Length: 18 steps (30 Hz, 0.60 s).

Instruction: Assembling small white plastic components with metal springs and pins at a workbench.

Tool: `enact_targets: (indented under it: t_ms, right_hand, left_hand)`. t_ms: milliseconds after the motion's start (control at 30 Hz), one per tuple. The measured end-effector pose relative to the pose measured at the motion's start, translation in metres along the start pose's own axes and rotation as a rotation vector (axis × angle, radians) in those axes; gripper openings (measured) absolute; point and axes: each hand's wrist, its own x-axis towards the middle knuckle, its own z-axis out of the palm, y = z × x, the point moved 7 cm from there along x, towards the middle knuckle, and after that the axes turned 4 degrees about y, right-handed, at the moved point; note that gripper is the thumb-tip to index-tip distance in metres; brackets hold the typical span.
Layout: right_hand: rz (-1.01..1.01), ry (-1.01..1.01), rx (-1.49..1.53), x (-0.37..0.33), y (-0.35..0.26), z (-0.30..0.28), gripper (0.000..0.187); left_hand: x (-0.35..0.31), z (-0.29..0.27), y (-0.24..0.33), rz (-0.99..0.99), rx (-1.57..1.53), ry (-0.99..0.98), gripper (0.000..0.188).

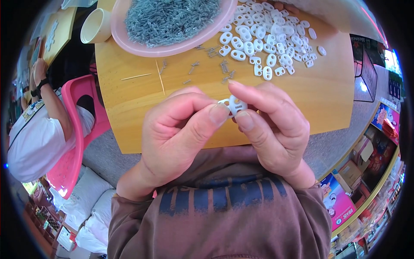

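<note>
Above the near edge of the pale wooden tabletop (327,99), both hands meet over one small white plastic two-hole toggle piece (235,105). Left hand (179,138) is pinched shut on it, thumb and forefinger clamping its left end; right hand (276,129) closes on the other end, thumb beneath and forefinger arched over the top. The piece sits right between the fingertips, held up off the table and close to the chest.

Good handling here, I'd judge, means a firm pinch on the edges only, keeping the holes uncovered and the piece level so nothing slips. Whether a spring is already seated inside, I can't tell; the fingers hide it.

Further back lies a heap of matching white plastic pieces (269,36), and a shallow pink plastic dish piled with small grey metal springs (168,19). A few loose springs (207,64) are scattered between, beside two thin wooden sticks (148,77). A cream plastic cup (95,26) lies on its side at the far left corner.

To the left another person in a white shirt (30,138) sits on a pink plastic chair (75,129). White sacks and colourful cartons (340,203) crowd the floor.
</note>
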Motion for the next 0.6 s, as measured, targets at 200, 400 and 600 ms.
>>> enact_targets:
  t_ms: [200,400,600]
  right_hand:
    - [0.051,-0.002,0.086,-0.001,0.006,-0.001,0.029]
    - [0.144,0.020,0.182,-0.003,0.008,0.000,0.030]
    - [0.349,0.106,0.494,-0.005,0.018,0.004,0.027]
  left_hand:
    - [0.001,0.001,0.003,0.006,0.003,-0.017,0.010]
    - [0.003,-0.001,0.005,0.027,0.079,-0.056,0.011]
    - [0.005,-0.001,0.006,0.025,0.069,-0.084,0.011]
